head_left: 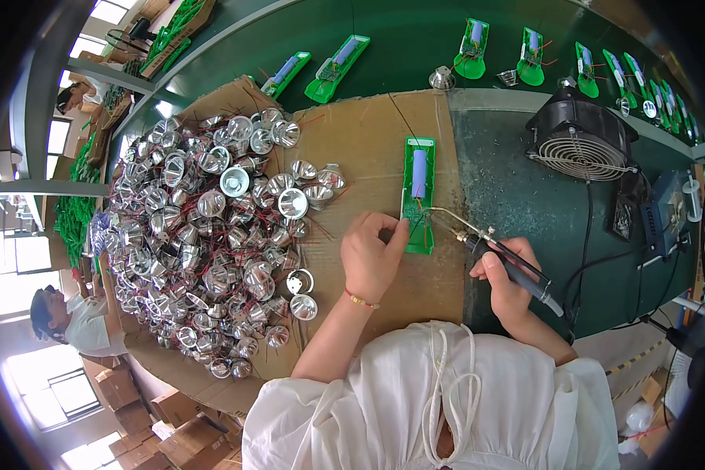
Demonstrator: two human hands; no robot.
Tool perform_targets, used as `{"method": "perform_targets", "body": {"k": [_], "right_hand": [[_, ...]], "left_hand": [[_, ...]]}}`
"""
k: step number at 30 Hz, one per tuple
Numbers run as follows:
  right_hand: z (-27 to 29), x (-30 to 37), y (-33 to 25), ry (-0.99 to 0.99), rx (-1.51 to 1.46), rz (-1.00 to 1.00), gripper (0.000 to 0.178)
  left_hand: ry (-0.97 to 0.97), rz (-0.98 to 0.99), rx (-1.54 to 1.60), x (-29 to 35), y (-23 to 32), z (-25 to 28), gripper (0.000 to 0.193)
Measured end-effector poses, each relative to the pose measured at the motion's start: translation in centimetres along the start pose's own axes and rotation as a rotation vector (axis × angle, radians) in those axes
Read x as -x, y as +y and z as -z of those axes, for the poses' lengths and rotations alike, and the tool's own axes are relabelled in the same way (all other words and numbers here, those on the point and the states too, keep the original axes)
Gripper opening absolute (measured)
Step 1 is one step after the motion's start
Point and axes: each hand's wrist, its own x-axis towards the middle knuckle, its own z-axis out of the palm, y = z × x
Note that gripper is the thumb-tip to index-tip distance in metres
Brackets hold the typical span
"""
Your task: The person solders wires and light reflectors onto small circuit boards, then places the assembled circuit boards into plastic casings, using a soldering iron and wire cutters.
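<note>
In front of me on cardboard lies a green plastic housing [423, 244], with a blue-purple cylindrical battery [419, 172] in its upper part and a small circuit board and thin wires below. My right hand [507, 291] grips a soldering iron [525, 283] with a dark handle and a thin tube fixed along it. Its metal end reaches the board area from the right. At the housing's left edge, my left hand [368, 257] has thumb and forefinger pinched together. What they hold, if anything, is too small to make out.
Left of the housing, silver reflector cups [211, 204] with red wires are heaped on cardboard [345, 125]. More green housings [471, 48] line the far side. A black fan [583, 133] and a blue-grey box [670, 211] with cables stand at right. A co-worker [78, 317] is at far left.
</note>
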Motion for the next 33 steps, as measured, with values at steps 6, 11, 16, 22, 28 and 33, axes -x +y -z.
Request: {"method": "perform_targets", "body": {"k": [6, 11, 16, 22, 28, 33], "right_hand": [[0.3, 0.3, 0.1, -0.005, -0.001, 0.002, 0.014], [0.4, 0.4, 0.0, 0.001, -0.021, 0.006, 0.013], [1.3, 0.5, -0.3, 0.031, 0.009, -0.021, 0.014], [0.9, 0.5, -0.1, 0.011, 0.01, -0.02, 0.014], [1.1, 0.4, -0.1, 0.004, 0.01, -0.016, 0.014], [0.9, 0.3, -0.2, -0.01, 0.027, -0.016, 0.014]], "left_hand": [[-0.001, 0.035, -0.015, 0.0, 0.1, 0.0, 0.015], [-0.04, 0.031, -0.026, 0.0, 0.2, 0.7, 0.013], [-0.308, -0.462, -0.138, -0.2, 2.2, 5.0, 0.028], [-0.255, -0.552, -0.38, 2.3, 0.5, 2.6, 0.015], [-0.232, -0.536, -0.303, 1.2, 1.8, 3.1, 0.013], [-0.176, -0.625, -0.359, 1.4, 0.9, 2.1, 0.015]]}}
